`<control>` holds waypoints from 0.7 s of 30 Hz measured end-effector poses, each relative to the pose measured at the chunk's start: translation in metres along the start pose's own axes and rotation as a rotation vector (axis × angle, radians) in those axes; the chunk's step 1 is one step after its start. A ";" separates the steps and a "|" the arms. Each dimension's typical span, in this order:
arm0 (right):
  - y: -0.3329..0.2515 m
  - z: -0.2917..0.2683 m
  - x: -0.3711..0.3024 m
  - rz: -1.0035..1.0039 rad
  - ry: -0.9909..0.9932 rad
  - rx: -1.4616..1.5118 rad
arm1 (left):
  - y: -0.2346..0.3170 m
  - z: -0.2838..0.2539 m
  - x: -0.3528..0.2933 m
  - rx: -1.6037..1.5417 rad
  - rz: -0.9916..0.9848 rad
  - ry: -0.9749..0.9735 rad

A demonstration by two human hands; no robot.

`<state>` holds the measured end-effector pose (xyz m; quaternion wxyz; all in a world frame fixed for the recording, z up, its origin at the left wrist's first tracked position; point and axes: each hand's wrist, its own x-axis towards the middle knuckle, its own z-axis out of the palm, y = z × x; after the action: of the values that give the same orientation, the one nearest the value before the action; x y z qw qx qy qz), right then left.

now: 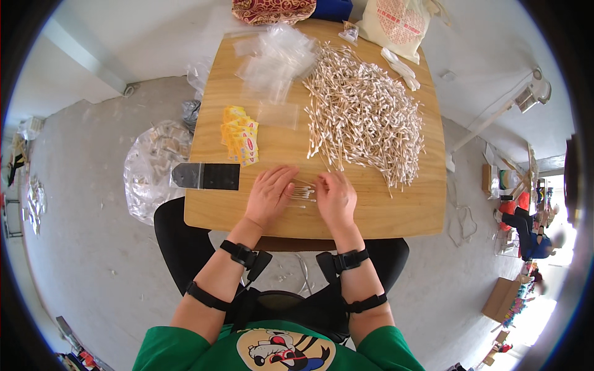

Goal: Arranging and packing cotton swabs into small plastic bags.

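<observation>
- A small group of cotton swabs (302, 192) lies on the table (396, 213), roughly aligned, between both hands.
- The left hand (270, 193) has its fingers extended, gripping nothing visible; the right hand (337, 195) is curled, and I cannot tell whether it grips a swab.
- Only this portion seems separated; the big swab pile (365, 117) is loose, and the clear bags (275, 62) lie flat, seemingly unfilled.

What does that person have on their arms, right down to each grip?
Short green T-shirt sleeves at the top. Each forearm wears two black straps, and a chunky black block sticks out from the strap farther from the sleeve. The left grip and right grip wear no gloves.
</observation>
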<state>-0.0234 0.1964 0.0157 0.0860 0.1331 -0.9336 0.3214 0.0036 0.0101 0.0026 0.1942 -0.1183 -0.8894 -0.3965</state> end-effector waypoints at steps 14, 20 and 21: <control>0.003 0.001 0.001 -0.018 -0.009 -0.043 | 0.002 -0.002 0.000 0.056 -0.007 -0.101; 0.037 -0.016 0.001 0.151 0.107 -0.225 | -0.003 -0.006 -0.002 -0.140 -0.117 -0.149; 0.038 -0.016 0.000 0.151 0.107 -0.226 | -0.003 -0.007 -0.002 -0.140 -0.117 -0.149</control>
<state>-0.0339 0.2352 0.0060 0.1256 0.0348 -0.9653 0.2264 0.0063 0.0031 0.0036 0.0954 -0.1084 -0.8768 -0.4586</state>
